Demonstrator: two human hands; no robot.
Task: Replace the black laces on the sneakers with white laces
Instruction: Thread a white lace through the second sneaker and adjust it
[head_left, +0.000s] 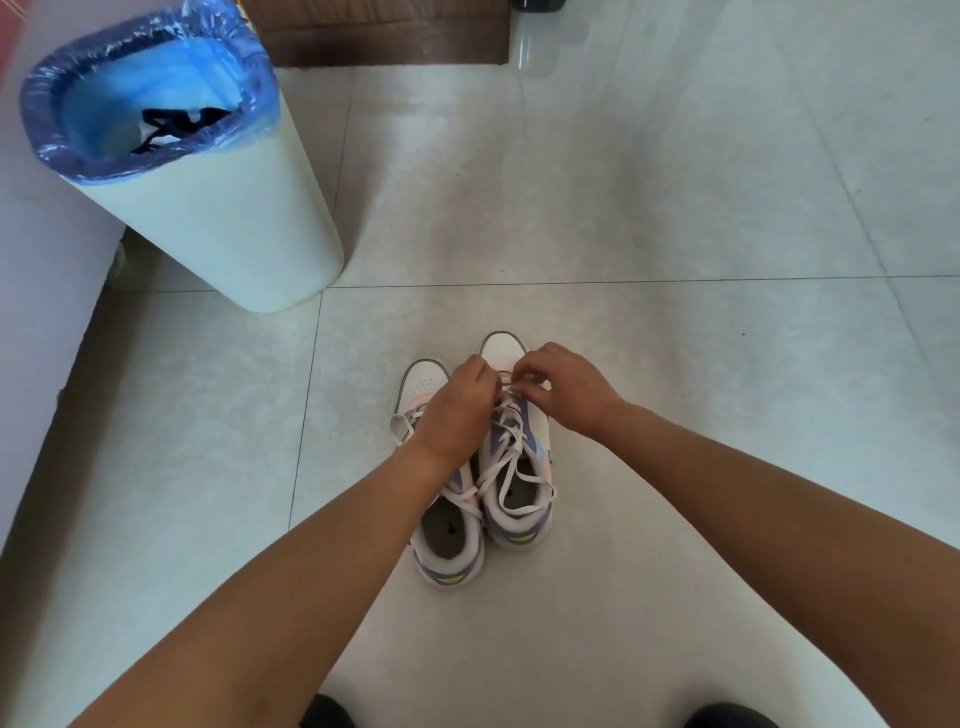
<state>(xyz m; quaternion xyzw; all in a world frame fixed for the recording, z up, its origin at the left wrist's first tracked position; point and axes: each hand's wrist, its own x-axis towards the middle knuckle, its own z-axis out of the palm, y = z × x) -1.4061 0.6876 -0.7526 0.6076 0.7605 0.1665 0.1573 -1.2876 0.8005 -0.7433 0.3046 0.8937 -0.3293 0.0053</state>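
Two pastel sneakers stand side by side on the tiled floor, toes pointing away from me. The right sneaker (517, 483) carries a loose white lace (511, 454) criss-crossed over its tongue. My left hand (457, 410) and my right hand (561, 387) both pinch that lace near the toe end of the eyelets. The left sneaker (449, 545) is partly hidden under my left forearm; a loop of its white lace (400, 428) sticks out on its left side. Black laces (179, 127) lie inside the bin.
A pale bin (228, 228) with a blue plastic liner stands to the far left of the shoes. A white wall or furniture edge (47, 322) runs along the left. A brown wooden piece (384, 36) sits at the top.
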